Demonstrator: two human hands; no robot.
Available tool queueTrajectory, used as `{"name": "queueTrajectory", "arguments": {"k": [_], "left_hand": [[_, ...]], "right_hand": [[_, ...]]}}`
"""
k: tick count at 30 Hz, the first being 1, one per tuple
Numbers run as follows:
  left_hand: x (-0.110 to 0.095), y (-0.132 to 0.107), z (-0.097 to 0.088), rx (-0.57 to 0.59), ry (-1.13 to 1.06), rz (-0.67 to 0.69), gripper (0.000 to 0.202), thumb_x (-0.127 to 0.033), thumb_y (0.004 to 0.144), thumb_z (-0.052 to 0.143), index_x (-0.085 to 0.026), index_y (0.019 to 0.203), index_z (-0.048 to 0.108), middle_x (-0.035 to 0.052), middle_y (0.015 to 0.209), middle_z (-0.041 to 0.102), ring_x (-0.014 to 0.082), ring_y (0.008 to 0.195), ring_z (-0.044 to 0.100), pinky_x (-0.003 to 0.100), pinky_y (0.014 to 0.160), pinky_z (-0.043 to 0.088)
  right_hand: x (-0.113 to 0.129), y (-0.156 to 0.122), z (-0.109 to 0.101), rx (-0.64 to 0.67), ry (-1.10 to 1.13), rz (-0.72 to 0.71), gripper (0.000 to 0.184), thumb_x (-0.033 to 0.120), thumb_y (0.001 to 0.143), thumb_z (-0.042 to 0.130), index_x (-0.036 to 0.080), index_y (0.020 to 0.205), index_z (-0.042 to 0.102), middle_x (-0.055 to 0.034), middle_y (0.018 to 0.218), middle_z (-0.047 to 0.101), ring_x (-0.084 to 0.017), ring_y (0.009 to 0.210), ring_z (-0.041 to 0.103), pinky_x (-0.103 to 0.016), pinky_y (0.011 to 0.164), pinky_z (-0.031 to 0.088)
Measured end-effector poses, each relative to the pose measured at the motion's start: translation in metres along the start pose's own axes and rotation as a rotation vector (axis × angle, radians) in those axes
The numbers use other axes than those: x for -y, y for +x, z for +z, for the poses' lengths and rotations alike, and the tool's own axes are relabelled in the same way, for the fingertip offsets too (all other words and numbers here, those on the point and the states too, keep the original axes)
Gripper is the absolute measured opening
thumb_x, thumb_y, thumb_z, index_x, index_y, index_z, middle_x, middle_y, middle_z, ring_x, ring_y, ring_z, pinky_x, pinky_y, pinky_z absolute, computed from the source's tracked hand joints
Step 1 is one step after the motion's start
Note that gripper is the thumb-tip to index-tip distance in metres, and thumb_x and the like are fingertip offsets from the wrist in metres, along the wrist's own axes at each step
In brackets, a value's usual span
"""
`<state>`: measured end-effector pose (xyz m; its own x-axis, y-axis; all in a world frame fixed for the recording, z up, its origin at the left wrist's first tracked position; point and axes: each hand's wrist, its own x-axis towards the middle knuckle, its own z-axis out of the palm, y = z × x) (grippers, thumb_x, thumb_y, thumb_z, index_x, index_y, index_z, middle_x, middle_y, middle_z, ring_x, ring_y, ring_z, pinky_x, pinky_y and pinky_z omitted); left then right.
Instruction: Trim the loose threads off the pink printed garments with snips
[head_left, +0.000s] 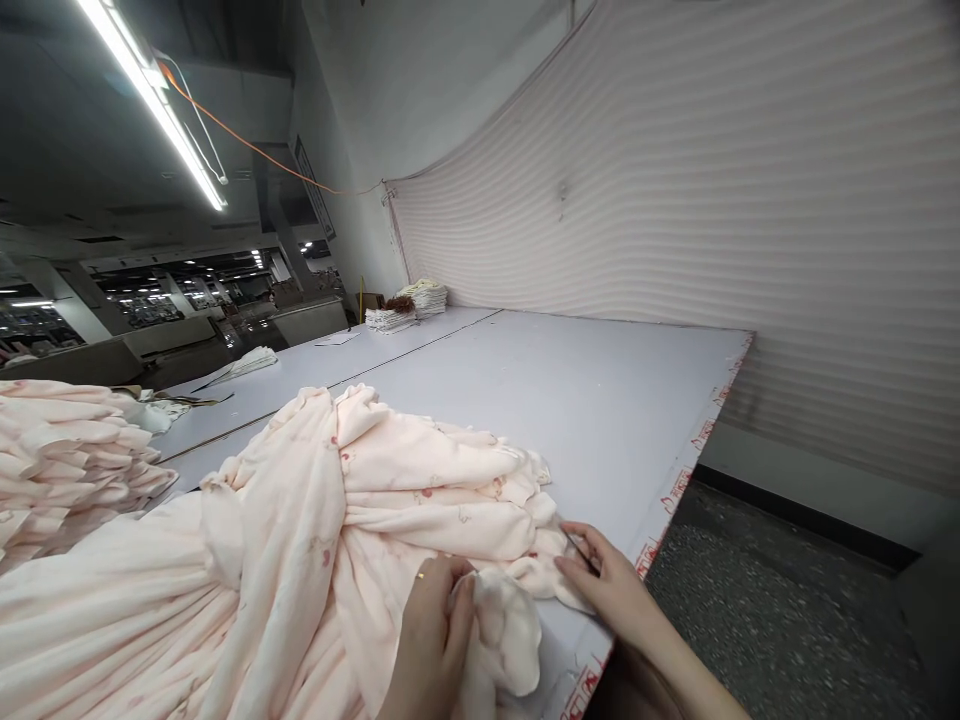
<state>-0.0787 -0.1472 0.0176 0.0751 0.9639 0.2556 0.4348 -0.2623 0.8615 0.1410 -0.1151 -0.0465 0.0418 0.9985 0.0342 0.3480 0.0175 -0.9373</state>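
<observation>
A large heap of pale pink plush fabric (442,470) with small printed figures lies bunched and twisted on the table in front of me. My left hand (435,635), with a ring on one finger, is closed on a gathered edge of this fabric; a whitish flap hangs to its right. My right hand (604,575) is at the heap's right end, near the table edge. Between its thumb and fingers sits a thin dark tool (581,553), whose kind I cannot make out. The tool's tip is close to the cloth.
The pale table (600,400) has red-printed tape along its right edge. Another pink fabric pile (67,460) lies at left. Folded cloth stacks (405,308) stand at the far end. A striped cloth sheet (675,180) hangs along the wall; speckled floor (772,590) shows at right.
</observation>
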Motion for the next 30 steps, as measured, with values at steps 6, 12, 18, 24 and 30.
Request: {"name": "queueTrajectory", "arguments": {"k": [6,12,18,24,30], "left_hand": [[0.007,0.016,-0.021,0.024,-0.392,-0.276,0.022,-0.042,0.081,0.053,-0.02,0.082,0.053,-0.0046,0.057,0.053,0.0126,0.051,0.048,0.021,0.05,0.038],[-0.002,0.009,-0.001,0.341,0.142,-0.108,0.012,-0.023,0.074,0.058,-0.022,0.084,0.064,0.0013,0.087,0.064,0.021,0.088,0.057,0.031,0.083,0.041],[-0.009,0.002,0.027,0.401,0.147,-0.074,0.053,-0.025,0.065,0.07,-0.025,0.115,0.051,-0.0002,0.093,0.063,0.02,0.09,0.057,0.031,0.084,0.042],[-0.004,-0.005,0.031,0.215,0.168,0.037,0.039,-0.015,0.084,0.042,-0.022,0.122,0.044,0.0073,0.105,0.061,0.02,0.097,0.057,0.034,0.085,0.043],[-0.002,-0.002,0.011,-0.008,-0.005,0.118,0.025,-0.011,0.082,0.037,-0.019,0.073,0.059,0.009,0.117,0.054,0.0234,0.111,0.049,0.038,0.094,0.038]], "right_hand": [[-0.024,0.032,-0.008,-0.075,-0.13,0.008,0.033,0.02,0.068,0.052,0.023,0.098,0.065,-0.0066,0.101,0.062,-0.026,0.096,0.056,-0.035,0.081,0.039],[-0.013,0.019,0.003,0.016,0.085,-0.048,0.01,0.026,0.07,0.052,0.019,0.071,0.06,-0.0003,0.076,0.058,-0.018,0.075,0.055,-0.027,0.069,0.042],[0.028,-0.019,0.014,0.108,0.454,0.022,0.014,0.03,0.081,0.048,0.018,0.083,0.055,0.0025,0.071,0.056,-0.012,0.063,0.051,-0.02,0.055,0.04],[0.057,-0.028,0.019,0.108,0.595,-0.048,0.019,0.035,0.077,0.062,0.017,0.081,0.057,-0.0001,0.075,0.058,-0.015,0.074,0.054,-0.022,0.066,0.044],[0.063,-0.035,0.02,0.115,0.39,-0.156,0.019,0.027,0.079,0.057,0.019,0.096,0.056,-0.0044,0.095,0.061,-0.018,0.091,0.057,-0.026,0.081,0.045]]}}
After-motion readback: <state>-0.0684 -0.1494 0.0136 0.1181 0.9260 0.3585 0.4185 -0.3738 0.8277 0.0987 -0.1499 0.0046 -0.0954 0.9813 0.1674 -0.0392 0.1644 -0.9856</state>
